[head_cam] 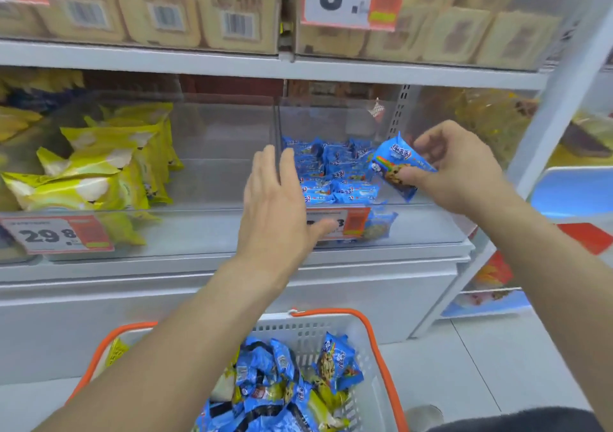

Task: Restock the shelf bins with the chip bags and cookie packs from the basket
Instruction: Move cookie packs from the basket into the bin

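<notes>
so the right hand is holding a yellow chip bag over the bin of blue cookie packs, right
Not quite. The right hand has its grip on a blue cookie pack, not a yellow chip bag, as the head view shows. The rest stands: it is held over the bin of blue cookie packs.

Bare forearms, no sleeves, no rings or watch on left hand [277,212] or right hand [459,166]. Dark garment [517,420] glimpsed low, pale shoe [424,415] beside it.

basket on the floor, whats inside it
Blue cookie packs and some yellow-green chip bags fill the basket; the left forearm covers its left side.
</notes>
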